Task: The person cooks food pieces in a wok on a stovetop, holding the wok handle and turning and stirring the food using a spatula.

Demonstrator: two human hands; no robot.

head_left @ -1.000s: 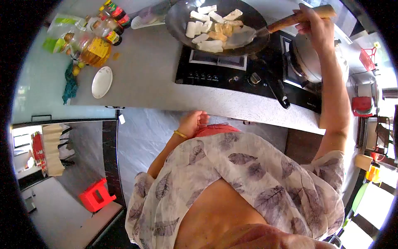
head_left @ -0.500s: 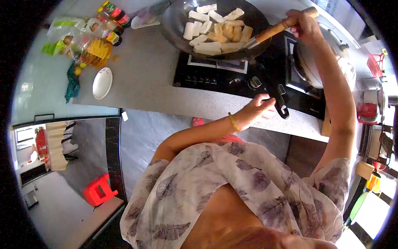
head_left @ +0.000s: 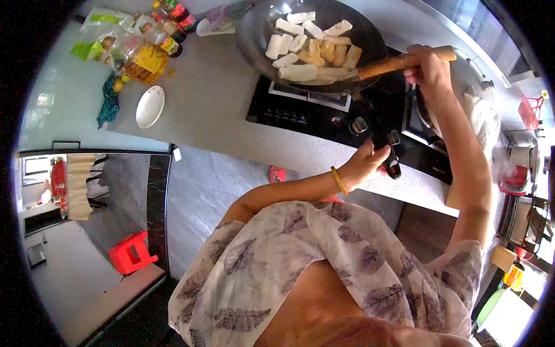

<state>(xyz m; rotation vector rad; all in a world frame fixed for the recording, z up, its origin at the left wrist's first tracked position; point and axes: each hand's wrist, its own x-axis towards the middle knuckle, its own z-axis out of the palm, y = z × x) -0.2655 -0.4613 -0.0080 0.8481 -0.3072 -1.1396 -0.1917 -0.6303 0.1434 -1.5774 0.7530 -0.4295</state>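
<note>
A dark wok [head_left: 254, 49] sits on the black stove [head_left: 277, 110], with several white and browned pieces [head_left: 312, 49] lying in it. My right hand [head_left: 429, 69] is wrapped round the wooden handle of a spatula [head_left: 384, 66], whose blade is low in the wok among the pieces at its right side. At the stove's front edge my left hand [head_left: 367, 163] is closed round the wok's black handle [head_left: 394, 168].
A white oval dish [head_left: 150, 107] stands on the counter [head_left: 196, 104]. Behind it are an oil bottle [head_left: 144, 65], sauce bottles [head_left: 173, 14] and a teal cloth [head_left: 108, 104]. A lidded pot [head_left: 462, 75] is on the right burner. A red stool [head_left: 132, 253] stands at the lower left.
My left hand has come up from beside my body and taken hold of the wok's handle. My right hand has lowered, and the spatula has shifted toward the wok's near right side.
</note>
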